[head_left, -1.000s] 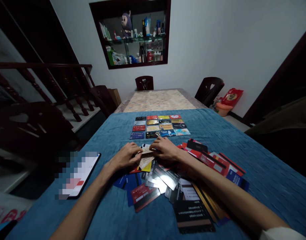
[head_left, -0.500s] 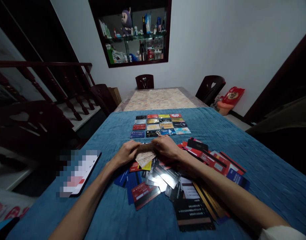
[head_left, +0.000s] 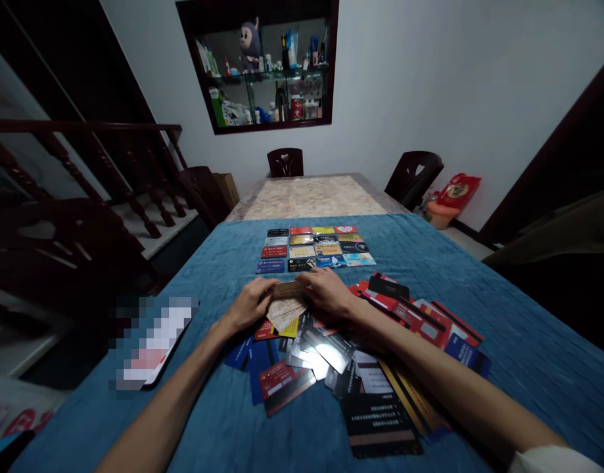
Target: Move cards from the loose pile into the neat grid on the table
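My left hand and my right hand meet over a loose heap of plastic cards on a blue tablecloth. Together they pinch a small stack of pale beige cards by its two ends, lifted a little above the heap. Fingers of both hands are curled round the stack. Beyond the hands, several cards lie face up in a neat grid of rows.
A phone with a lit screen lies on the cloth to the left. Past the cloth the table top shows a patterned surface. Dark chairs stand round it, a stair railing runs on the left, and a wall cabinet holds bottles.
The pale cards, lying fanned between my hands a second ago, are now gathered and raised into a held stack. The hands have drawn slightly together.
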